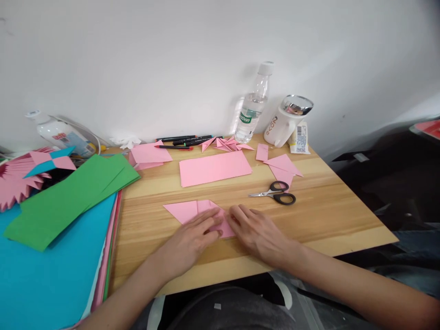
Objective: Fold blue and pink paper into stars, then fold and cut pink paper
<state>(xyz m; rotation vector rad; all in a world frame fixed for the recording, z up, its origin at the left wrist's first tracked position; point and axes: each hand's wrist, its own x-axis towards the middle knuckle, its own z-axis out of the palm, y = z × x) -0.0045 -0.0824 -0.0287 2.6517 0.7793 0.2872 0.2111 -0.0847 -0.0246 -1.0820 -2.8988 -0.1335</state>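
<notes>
A folded sheet of pink paper [182,210] lies on the table near its front edge, its left end coming to a point. My left hand [199,229] rests on top of it with the fingers stretched out, pressing it against the wood. At the sheet's right end, my right hand [256,229] has its fingers curled down onto the paper, closed at its edge; the fingertips and part of the sheet are hidden beneath. Black-handled scissors [275,192] lie just beyond my right hand. Behind both hands is a stack of pink paper strips [216,168].
Pink scraps [282,167], folded pink pieces [227,144] and several pens [175,138] lie farther back. A water bottle [252,107] and a white mug [282,126] stand by the wall. On the left are green strips [68,197] over blue paper [51,275].
</notes>
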